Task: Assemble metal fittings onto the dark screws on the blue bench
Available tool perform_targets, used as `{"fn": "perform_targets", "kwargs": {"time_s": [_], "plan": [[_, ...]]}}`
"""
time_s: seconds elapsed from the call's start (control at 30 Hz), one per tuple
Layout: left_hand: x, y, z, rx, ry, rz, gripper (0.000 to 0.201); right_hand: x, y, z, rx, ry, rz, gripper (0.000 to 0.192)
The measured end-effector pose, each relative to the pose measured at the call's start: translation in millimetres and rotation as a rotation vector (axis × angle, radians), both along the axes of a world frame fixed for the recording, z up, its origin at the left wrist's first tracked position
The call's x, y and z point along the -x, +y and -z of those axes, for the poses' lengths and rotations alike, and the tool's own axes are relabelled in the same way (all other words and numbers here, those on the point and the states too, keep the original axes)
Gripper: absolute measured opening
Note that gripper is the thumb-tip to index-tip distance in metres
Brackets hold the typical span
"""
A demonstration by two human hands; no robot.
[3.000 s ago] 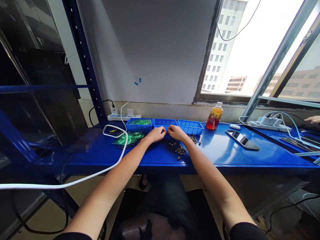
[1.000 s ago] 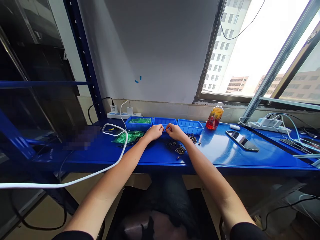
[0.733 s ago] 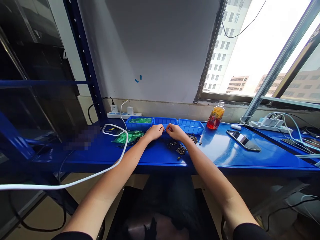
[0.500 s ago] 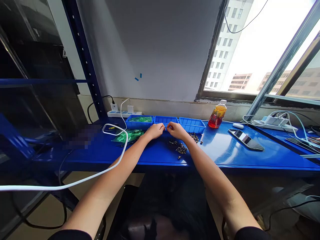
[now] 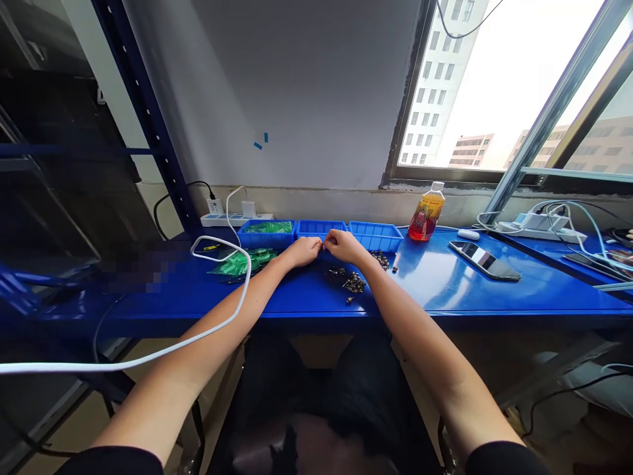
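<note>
My left hand and my right hand meet fingertip to fingertip over the bench, in front of the middle blue bin. Both are closed in a pinch, and whatever sits between the fingers is too small to make out. Just below the right hand lies a pile of small metal parts, with more parts behind the wrist. Green plastic bags rest left of my left forearm. The left blue bin holds green bagged material; the right blue bin stands beyond my right hand.
On the blue bench are a drink bottle, a phone and a small white case. A white cable loops across my left forearm. Power strips lie along the wall.
The view has shifted slightly, so the bench and bins appear higher and farther left. Both hands keep their pinch together in front of the middle bin.
</note>
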State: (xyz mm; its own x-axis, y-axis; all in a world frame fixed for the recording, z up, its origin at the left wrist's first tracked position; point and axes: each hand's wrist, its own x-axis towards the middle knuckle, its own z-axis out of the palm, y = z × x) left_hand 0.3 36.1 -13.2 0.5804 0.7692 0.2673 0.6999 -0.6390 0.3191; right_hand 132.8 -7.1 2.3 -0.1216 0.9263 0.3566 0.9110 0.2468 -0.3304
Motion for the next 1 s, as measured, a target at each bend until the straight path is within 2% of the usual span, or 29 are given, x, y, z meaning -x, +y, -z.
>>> {"fn": "perform_targets", "kwargs": {"time_s": [0.3,0.53,0.8,1.0], "plan": [[0,-3,-1.1,-0.040,0.111,-0.007,0.030,7,3,4.5,0.007,-0.079,0.021,0.020],[0,-3,-2.7,0.009,0.115,-0.038,0.031,6,6,5.8,-0.008,-0.069,0.026,0.019],[3,-1,-3.6,0.010,0.130,-0.043,0.031,15,12,1.3,0.052,-0.066,0.009,0.019],[10,-1,-3.4,0.014,0.108,-0.111,0.031,21,13,2.4,0.043,-0.067,-0.025,0.021]]}}
